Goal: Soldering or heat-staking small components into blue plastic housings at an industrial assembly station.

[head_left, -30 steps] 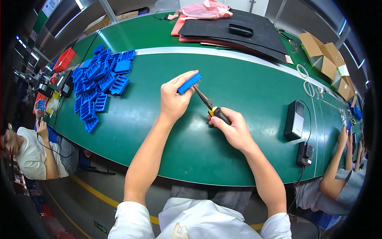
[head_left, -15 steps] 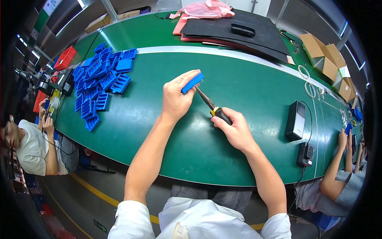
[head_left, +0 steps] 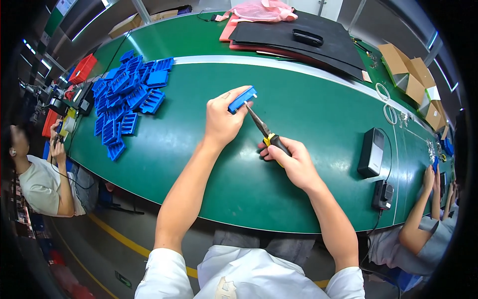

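Above the middle of the green table [head_left: 298, 199], my left hand [head_left: 222, 119] is closed around a blue plastic part [head_left: 241, 100], held tilted. My right hand [head_left: 294, 162] grips long-nose pliers [head_left: 260, 124] by their black and yellow handles. The tips of the pliers are at the lower edge of the blue part; whether they pinch anything there is too small to tell. A small light-coloured bit shows at the part's right end. To the left lies a heap of similar blue slotted parts [head_left: 130, 97].
A grey and black box-shaped device [head_left: 371, 152] and a black adapter [head_left: 382, 194] with cables are at the right. Black sheets [head_left: 294, 42] and a pink mesh bag [head_left: 261, 11] lie at the back. Open cartons [head_left: 406, 74] stand at the far right. Other people work at both sides.
My left hand has turned the blue part slightly, showing more of its face. The fingers of my right hand have spread a little on the pliers' handles.
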Action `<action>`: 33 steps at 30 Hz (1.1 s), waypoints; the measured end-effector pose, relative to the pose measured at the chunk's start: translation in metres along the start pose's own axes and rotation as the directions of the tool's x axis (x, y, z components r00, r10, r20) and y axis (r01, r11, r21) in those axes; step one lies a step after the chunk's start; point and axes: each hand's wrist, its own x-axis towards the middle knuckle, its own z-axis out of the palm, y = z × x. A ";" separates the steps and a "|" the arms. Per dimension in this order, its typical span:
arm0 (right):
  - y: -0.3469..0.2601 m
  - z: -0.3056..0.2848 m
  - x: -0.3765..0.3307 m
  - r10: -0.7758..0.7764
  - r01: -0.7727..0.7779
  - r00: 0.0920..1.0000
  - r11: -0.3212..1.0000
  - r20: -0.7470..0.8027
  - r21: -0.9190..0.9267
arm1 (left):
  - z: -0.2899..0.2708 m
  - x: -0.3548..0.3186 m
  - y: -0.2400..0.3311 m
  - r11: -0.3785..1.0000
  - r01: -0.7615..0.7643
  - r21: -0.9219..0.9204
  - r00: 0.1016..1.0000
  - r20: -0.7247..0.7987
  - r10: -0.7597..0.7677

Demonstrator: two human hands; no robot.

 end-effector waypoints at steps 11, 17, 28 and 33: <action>-0.005 0.004 -0.003 -0.035 0.038 0.999 0.985 0.025 -0.169 | 0.000 0.001 0.001 0.998 -0.049 0.026 0.998 -0.044 0.050; -0.004 0.006 -0.003 -0.054 0.057 0.998 0.979 0.024 -0.198 | 0.001 0.000 0.000 0.996 -0.083 0.032 0.996 -0.031 0.084; -0.001 0.006 -0.003 -0.072 0.072 0.997 0.980 0.004 -0.188 | 0.001 0.000 0.002 0.994 -0.102 0.026 0.995 -0.019 0.103; 0.000 0.006 -0.003 -0.061 0.060 0.998 0.983 -0.003 -0.174 | 0.002 0.000 0.002 0.996 -0.087 0.011 0.996 -0.015 0.087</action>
